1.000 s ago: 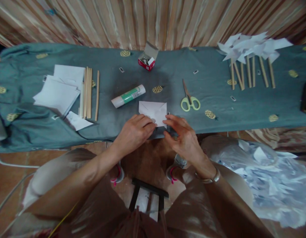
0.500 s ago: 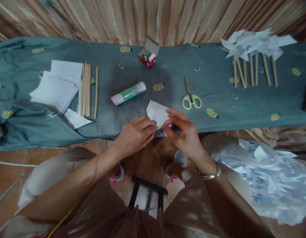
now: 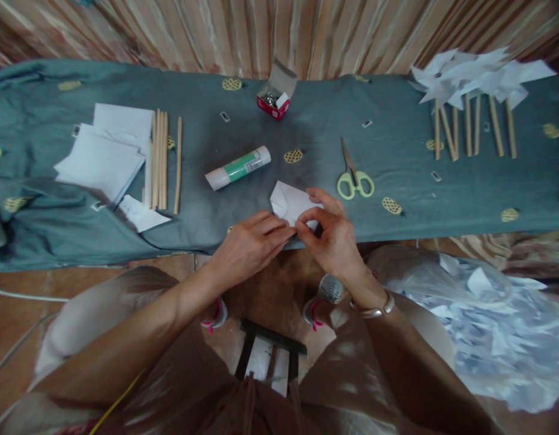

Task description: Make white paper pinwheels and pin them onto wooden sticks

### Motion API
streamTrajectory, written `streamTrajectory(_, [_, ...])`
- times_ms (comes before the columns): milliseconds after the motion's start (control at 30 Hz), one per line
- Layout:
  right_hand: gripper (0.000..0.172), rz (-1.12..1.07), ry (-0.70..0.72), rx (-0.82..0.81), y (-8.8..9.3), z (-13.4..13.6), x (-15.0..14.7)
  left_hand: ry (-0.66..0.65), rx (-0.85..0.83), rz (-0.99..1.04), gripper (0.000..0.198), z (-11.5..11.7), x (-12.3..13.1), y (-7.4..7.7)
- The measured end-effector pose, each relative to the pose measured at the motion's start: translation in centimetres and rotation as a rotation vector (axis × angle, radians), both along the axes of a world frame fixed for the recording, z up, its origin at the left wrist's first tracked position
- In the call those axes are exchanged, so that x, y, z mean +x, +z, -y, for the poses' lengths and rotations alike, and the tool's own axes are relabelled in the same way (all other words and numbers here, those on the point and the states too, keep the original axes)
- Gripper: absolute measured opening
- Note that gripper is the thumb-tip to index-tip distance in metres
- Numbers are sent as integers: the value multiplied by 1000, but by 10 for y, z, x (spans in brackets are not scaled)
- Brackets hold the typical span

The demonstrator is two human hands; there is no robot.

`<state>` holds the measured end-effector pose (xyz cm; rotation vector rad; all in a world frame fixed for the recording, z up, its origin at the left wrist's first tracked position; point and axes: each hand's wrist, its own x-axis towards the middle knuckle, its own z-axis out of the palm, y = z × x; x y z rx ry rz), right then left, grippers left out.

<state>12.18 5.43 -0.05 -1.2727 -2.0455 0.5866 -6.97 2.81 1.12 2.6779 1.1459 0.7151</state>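
A small folded piece of white paper [image 3: 289, 202] lies at the front edge of the cloth-covered table, between my hands. My left hand [image 3: 256, 244] presses its fingertips on the paper's near left edge. With thumb and forefinger pinched together, my right hand [image 3: 331, 235] grips the near edge of the same paper, its other fingers over the right side. Just beyond the paper lies a glue stick [image 3: 238, 168] with a green label. Green-handled scissors [image 3: 354, 175] rest to the right, blades pointing away.
Stacked white paper [image 3: 98, 160] and wooden sticks [image 3: 159, 160] lie left. An opened red box [image 3: 274, 107] of small metal pieces stands at the back. Several paper pinwheels [image 3: 474, 78] on sticks lie far right. A plastic bag of paper scraps [image 3: 501, 332] sits below, at right.
My right hand has shifted left, and its pinch has come close to my left fingertips at the paper's near edge. The whole view has shifted slightly.
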Motion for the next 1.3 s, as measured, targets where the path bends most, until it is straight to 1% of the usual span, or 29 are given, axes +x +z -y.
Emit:
streamTrajectory(300, [9, 3, -17, -12, -3, -1, -1, 18, -41, 4, 17, -1, 1, -3])
streamTrajectory(567, [8, 3, -19, -23, -2, -1, -1, 25, -24, 30, 16, -1, 2, -5])
streamTrajectory(1133, [6, 1, -32, -46, -3, 0, -2, 36, -27, 10, 19, -2, 3, -3])
streamTrajectory(1300, [7, -3, -40, -52, -4, 0, -2, 34, -58, 7, 19, -2, 3, -3])
